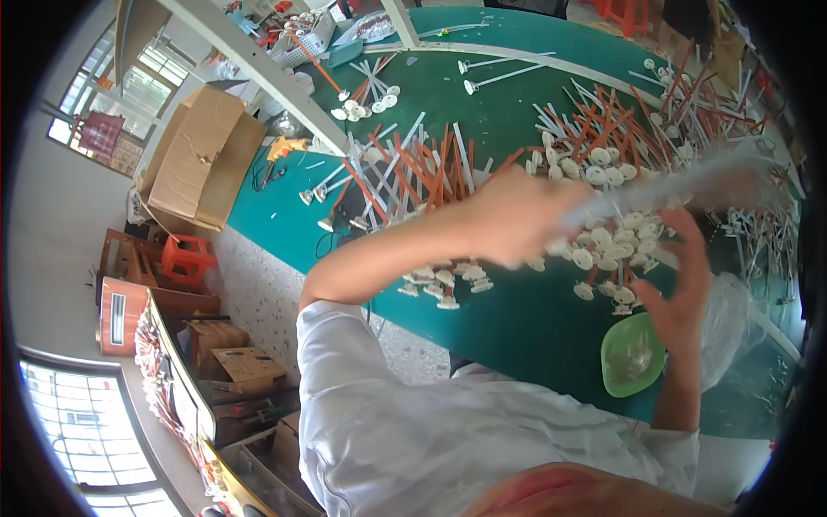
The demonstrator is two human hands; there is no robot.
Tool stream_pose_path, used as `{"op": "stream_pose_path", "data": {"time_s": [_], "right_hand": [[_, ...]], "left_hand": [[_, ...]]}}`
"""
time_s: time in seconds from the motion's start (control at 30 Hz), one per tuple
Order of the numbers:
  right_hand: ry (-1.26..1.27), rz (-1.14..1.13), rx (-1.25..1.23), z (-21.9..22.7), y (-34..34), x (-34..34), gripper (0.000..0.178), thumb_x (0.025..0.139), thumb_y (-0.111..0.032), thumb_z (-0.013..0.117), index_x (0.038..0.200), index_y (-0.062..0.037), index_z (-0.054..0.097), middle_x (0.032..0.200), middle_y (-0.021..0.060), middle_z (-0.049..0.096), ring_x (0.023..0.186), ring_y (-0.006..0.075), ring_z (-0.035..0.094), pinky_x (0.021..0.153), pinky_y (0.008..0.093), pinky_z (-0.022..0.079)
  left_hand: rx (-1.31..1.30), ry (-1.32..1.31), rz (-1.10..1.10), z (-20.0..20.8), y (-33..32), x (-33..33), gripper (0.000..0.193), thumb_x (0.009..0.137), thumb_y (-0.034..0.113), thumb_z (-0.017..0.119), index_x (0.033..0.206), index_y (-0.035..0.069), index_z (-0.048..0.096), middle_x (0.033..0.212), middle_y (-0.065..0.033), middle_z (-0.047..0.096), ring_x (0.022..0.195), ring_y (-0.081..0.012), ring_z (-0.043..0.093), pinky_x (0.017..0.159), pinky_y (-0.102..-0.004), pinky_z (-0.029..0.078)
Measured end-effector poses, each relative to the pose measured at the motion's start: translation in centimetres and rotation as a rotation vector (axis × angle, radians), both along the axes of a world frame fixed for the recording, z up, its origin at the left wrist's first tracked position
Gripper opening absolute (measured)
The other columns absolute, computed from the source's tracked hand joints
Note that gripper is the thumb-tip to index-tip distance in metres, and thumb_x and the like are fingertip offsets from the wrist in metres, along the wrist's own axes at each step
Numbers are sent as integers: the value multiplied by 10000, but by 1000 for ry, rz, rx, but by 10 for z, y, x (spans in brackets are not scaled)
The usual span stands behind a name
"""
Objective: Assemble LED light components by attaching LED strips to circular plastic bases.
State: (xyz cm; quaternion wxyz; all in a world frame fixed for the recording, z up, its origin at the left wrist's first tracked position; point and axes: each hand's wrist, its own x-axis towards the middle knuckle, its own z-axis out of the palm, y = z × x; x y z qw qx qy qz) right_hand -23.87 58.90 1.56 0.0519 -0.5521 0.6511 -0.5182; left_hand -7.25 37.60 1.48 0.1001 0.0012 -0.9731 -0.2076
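Note:
My left hand (530,220) reaches across the table, smeared by motion, its fingers closed round one end of a long pale grey strip (672,188). The strip slants up to the right, and its far end blurs out. Beside the piles, my right hand (687,280) is raised with thumb and fingers apart, holding nothing. Beneath my hands lies a heap of white round discs (612,246) fixed to the ends of strips. Orange-brown and grey strips (594,121) fan out behind them, and another bundle (422,168) lies left, partly hidden by my left arm.
A green bowl (633,355) stands by my right wrist, with a clear plastic bag (730,327) to its right. Loose thin strips (758,241) spread at far right. A white frame post (267,82) crosses the table's left side, near a cardboard box (194,159) and red stool (187,258).

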Motion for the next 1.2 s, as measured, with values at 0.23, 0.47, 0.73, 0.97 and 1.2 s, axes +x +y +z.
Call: {"op": "stream_pose_path", "data": {"time_s": [0.23,0.47,0.73,0.97,1.2], "right_hand": [[-144,388,-37,-10,3,44,379,834,-148,618,1177,8,578,1198,186,550,1067,313,550,937,402,406],[-434,262,-274,-27,19,55,199,920,-199,548,971,-7,530,1045,173,586,967,265,564,845,391,458],[-892,-6,-654,0,89,-26,182,1002,-244,439,983,-65,411,799,10,351,672,103,345,653,269,328],[-790,-475,-500,-23,143,-68,230,1022,-282,391,929,-73,415,856,17,358,782,133,374,806,293,351],[-733,-1024,-519,-14,91,-32,229,1000,-323,427,931,-108,465,850,5,403,835,135,407,853,285,327]], "left_hand": [[114,12,-182,15,64,32,344,824,206,636,1049,26,449,724,-126,586,592,-359,580,511,-448,439],[185,102,-391,14,29,42,589,824,356,653,1240,-19,469,1140,-213,557,1006,-363,568,814,-420,483],[-150,484,1128,-48,-320,74,418,739,356,671,1105,154,663,1054,-165,649,1117,-329,526,962,-397,424],[168,267,1773,-95,-459,81,632,706,346,590,1331,310,507,1414,-176,346,1288,-363,346,1067,-440,328],[-60,11,1771,-126,-516,93,670,742,491,563,1331,175,516,1474,-223,303,1370,-400,281,1032,-478,374]]}}
